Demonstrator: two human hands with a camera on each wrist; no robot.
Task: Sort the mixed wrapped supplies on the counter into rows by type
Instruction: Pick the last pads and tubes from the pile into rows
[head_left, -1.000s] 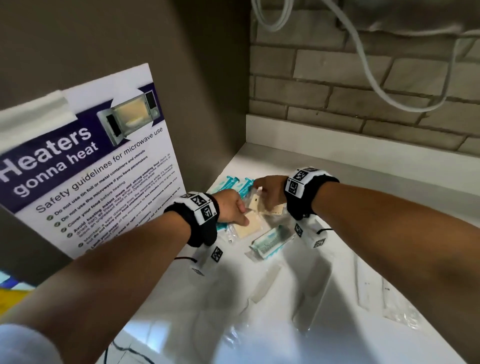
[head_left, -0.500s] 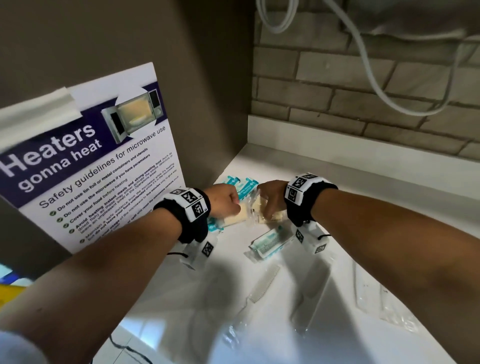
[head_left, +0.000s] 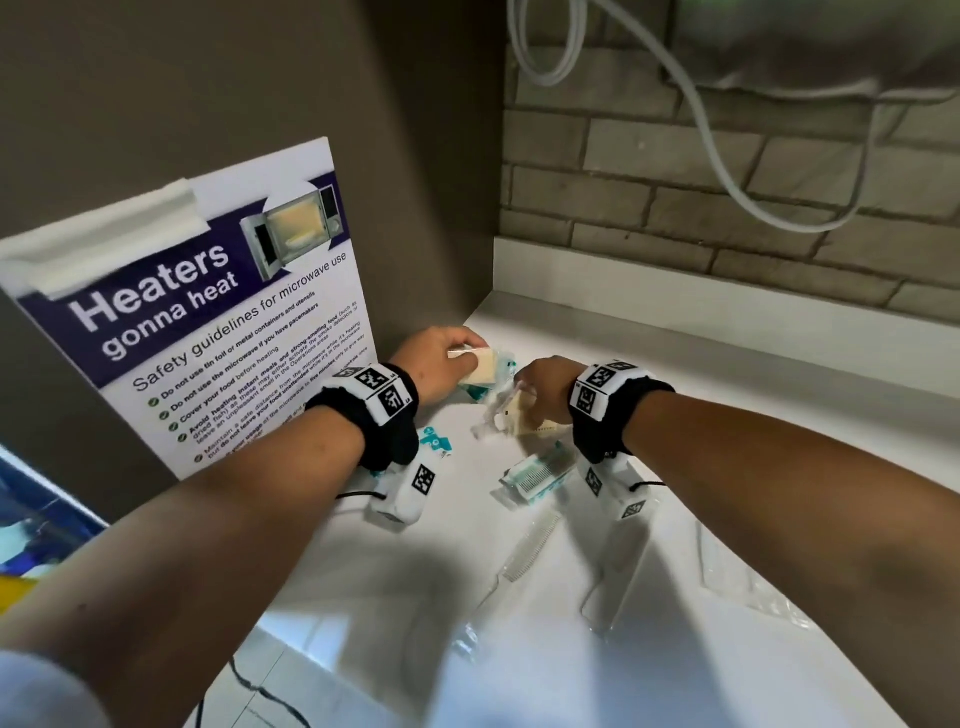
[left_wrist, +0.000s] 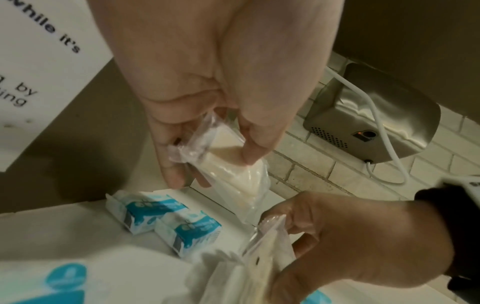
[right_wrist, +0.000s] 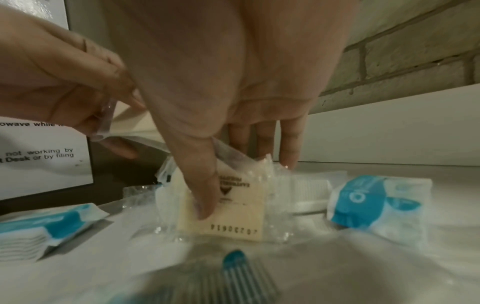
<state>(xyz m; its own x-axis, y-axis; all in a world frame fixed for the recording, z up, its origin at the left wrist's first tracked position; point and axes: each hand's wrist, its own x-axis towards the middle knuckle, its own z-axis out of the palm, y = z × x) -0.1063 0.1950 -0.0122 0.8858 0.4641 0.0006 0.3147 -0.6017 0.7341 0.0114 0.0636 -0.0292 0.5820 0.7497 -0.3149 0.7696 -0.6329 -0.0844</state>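
My left hand (head_left: 457, 358) pinches a cream soap bar in clear wrap (left_wrist: 233, 174) and holds it tilted above the counter's back left corner. Just to its right, my right hand (head_left: 540, 387) grips a second wrapped cream bar (right_wrist: 233, 207), thumb on its printed face, fingers behind; the bar stands on edge on the white counter (head_left: 675, 374). Blue-and-white packets (left_wrist: 145, 211) lie under my left hand, one more (right_wrist: 374, 201) right of the second bar. A teal-printed comb packet (head_left: 535, 473) lies below my right wrist.
A microwave safety poster (head_left: 208, 322) leans against the brown wall on the left. Clear-wrapped combs (head_left: 530, 540) and long sleeves (head_left: 618, 571) lie on the near counter. A brick wall (head_left: 727, 182) with a white cable closes the back; a steel hand dryer (left_wrist: 371, 127) hangs there.
My left hand has lifted its wrapped bar off the pile and carried it up and back toward the corner. My right hand stays on the second bar, now tipped up on edge.
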